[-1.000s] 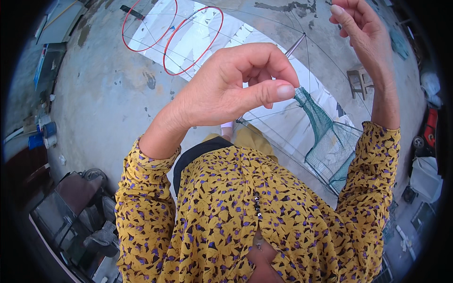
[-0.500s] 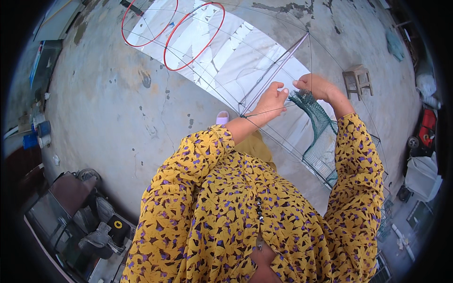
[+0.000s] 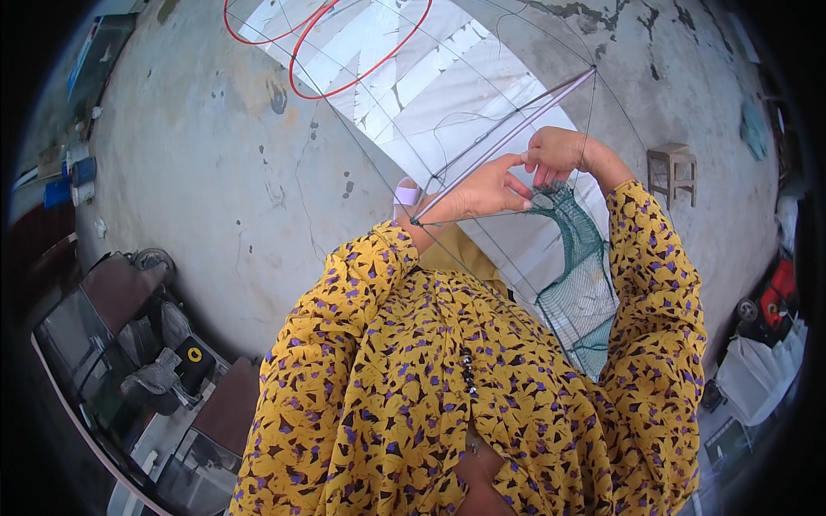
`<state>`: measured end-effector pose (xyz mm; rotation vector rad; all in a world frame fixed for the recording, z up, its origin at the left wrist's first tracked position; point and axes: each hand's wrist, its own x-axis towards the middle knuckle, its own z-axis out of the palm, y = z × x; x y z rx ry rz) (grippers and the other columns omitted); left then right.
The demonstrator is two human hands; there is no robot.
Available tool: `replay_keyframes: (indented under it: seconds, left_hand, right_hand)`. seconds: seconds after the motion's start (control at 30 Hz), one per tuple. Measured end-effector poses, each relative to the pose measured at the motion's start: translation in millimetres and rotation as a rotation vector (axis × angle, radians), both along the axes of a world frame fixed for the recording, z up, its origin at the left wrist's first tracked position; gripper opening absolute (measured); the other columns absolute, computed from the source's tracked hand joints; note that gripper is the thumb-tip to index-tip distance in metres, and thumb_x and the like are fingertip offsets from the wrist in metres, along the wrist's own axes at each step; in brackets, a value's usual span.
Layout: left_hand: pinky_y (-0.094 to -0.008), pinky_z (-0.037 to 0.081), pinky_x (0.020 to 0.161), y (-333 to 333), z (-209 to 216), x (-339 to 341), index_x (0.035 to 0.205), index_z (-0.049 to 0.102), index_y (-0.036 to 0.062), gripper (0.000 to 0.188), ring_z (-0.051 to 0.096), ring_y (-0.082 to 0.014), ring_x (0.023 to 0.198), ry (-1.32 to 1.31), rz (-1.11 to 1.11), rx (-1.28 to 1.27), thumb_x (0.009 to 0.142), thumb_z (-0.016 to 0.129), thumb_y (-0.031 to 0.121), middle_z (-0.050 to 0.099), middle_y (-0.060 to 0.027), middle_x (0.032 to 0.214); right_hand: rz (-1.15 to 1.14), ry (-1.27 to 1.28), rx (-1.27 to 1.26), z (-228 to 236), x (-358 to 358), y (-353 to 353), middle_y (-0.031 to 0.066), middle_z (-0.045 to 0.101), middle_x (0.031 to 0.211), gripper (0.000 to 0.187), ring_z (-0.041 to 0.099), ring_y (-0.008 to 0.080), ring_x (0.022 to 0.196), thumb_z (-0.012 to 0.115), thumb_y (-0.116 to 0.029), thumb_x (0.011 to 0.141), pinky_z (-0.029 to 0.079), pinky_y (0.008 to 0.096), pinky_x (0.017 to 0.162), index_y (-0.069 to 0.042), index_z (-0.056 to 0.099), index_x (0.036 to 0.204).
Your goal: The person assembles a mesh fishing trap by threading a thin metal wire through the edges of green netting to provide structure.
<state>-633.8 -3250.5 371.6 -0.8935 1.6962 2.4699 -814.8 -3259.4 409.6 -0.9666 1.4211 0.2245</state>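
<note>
My left hand (image 3: 492, 189) and my right hand (image 3: 557, 153) meet above the gathered top edge of a green mesh net (image 3: 585, 236). Thumb and index of the left are bent toward the right thumb, its lower fingers close to the net's edge. The right hand's fingers curl down just over the same edge. Both look closed in a pinch; anything between the fingertips is too fine to make out. The net hangs down past my right sleeve. A thin pale rod (image 3: 516, 138) slants across behind my left wrist, with dark cords (image 3: 379, 168) knotted at its ends.
Two red hoops (image 3: 354, 84) (image 3: 280, 39) are strung on the cords at the far left. White sheeting (image 3: 456, 95) lies on the concrete floor (image 3: 215, 155). A small wooden stool (image 3: 673, 172) stands at right. Lower left is a cart with a brown seat (image 3: 120, 292).
My hands have come together, the right reaching over to the left's fingertips. The rod's near end has shifted toward my left wrist, and the view has turned slightly.
</note>
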Motion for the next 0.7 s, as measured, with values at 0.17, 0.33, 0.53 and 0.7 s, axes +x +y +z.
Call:
replay_keyframes:
  seconds: [0.17,0.33,0.53,0.7]
  left_hand:
    - [-0.0257,0.046,0.063,1.5,2.6,-15.4,0.124,0.033,-0.0002,0.065,0.058,-0.0125,0.075,-0.165,0.053,-0.030,0.070,0.068,0.009,0.059,-0.0074,0.078]
    - [-0.0300,0.046,0.061,-3.5,0.0,-33.2,0.099,0.056,0.0051,0.037,0.059,-0.0178,0.069,-0.419,0.048,-0.405,0.065,0.066,0.017,0.060,-0.0082,0.070]
    - [-0.0331,0.047,0.063,-16.6,-0.6,-37.9,0.073,0.063,0.0098,0.012,0.060,-0.0234,0.069,-0.510,-0.008,-0.603,0.068,0.061,0.021,0.063,-0.0079,0.072]
    - [-0.0320,0.047,0.060,-12.9,-15.7,-31.4,0.074,0.062,0.0027,0.012,0.060,-0.0200,0.065,-0.343,0.042,-0.484,0.070,0.058,0.013,0.063,-0.0103,0.072]
  right_hand:
    - [0.018,-0.006,0.008,-6.2,-5.0,-5.8,0.0178,0.063,0.075,0.030,0.062,0.0229,0.061,0.044,-0.021,0.086,0.053,0.0322,0.054,0.007,0.056,0.089]
    - [-0.157,0.031,0.004,-3.5,-6.1,-13.4,0.0114,0.063,0.068,0.028,0.060,0.0168,0.053,0.044,-0.022,0.085,0.050,0.0256,0.047,0.004,0.055,0.084]
    - [-0.081,0.107,-0.268,-14.1,-1.9,-18.3,0.0109,0.061,0.066,0.028,0.059,0.0182,0.053,0.044,-0.023,0.085,0.050,0.0299,0.046,0.003,0.054,0.086]
    - [-0.086,0.123,-0.421,-19.1,5.8,-17.3,0.0113,0.061,0.069,0.025,0.060,0.0177,0.057,0.048,-0.022,0.083,0.049,0.0307,0.054,0.001,0.055,0.093]
